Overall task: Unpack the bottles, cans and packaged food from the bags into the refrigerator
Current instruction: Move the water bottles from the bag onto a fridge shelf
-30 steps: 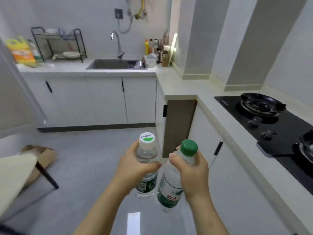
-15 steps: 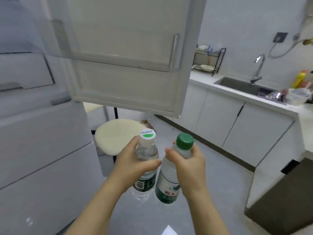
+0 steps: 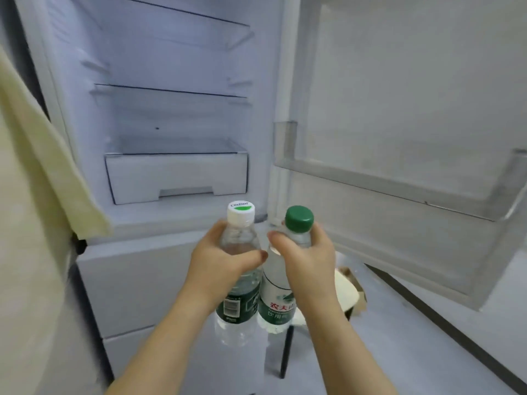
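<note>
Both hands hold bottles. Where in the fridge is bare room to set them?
The door bin is bare between its rails. The middle shelf and the cover above the drawer are bare wall to wall. Crowded nowhere in view.

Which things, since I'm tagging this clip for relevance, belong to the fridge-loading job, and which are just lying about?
Job:
white-capped bottle, gripped by the left hand
green-capped bottle, gripped by the right hand
open refrigerator, with its glass shelf, drawer and door bin

Lying about:
cream fabric at the left edge
cream-seated stool and cardboard on the floor below the door
</note>
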A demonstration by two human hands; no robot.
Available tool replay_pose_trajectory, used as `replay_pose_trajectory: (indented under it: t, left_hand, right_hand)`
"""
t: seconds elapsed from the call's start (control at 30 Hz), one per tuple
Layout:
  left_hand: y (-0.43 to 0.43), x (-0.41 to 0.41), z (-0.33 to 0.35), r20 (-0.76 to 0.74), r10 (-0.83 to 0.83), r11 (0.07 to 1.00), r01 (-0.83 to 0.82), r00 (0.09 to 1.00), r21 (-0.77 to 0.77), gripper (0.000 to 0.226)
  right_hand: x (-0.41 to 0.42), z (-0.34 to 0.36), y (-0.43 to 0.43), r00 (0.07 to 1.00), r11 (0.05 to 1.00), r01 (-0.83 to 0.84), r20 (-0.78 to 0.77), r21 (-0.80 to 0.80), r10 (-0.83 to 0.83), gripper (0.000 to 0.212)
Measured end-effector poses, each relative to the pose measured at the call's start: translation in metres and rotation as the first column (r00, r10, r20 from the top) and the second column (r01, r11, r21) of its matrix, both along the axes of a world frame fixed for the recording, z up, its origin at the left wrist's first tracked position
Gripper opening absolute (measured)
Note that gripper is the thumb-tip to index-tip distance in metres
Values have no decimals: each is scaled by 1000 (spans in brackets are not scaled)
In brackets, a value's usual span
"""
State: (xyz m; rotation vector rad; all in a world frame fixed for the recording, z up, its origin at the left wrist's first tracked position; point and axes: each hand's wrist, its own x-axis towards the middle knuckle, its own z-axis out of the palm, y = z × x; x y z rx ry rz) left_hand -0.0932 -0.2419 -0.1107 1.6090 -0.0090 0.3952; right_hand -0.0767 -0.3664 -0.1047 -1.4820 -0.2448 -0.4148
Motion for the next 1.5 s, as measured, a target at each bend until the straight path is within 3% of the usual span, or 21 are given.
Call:
replay_pose_trajectory:
  t: [0.3, 0.73, 0.93, 1.17, 1.5]
  left_hand:
    - [110, 74, 72, 234, 185, 977, -206, 954, 65, 35]
    - [188, 162, 169, 547, 364, 890, -455, 754, 34, 53]
    - [206, 209, 219, 670, 436, 857, -504, 601, -106, 30]
    - [223, 248, 263, 801, 447, 823, -534, 399, -193, 36]
    - [247, 272, 328, 917, 391, 712, -656, 74, -251, 47]
  right_hand:
    - [85, 73, 104, 983, 982, -62, 181, 179, 29, 10]
    - [187, 174, 183, 877, 926, -280, 459, 254, 140, 18]
    - [247, 224, 194, 837, 872, -354, 530, 337, 136, 10]
    - [286, 271, 215, 741, 802, -477, 656, 361, 146, 10]
    - [301, 331, 246, 587, 764, -535, 809, 361, 28, 13]
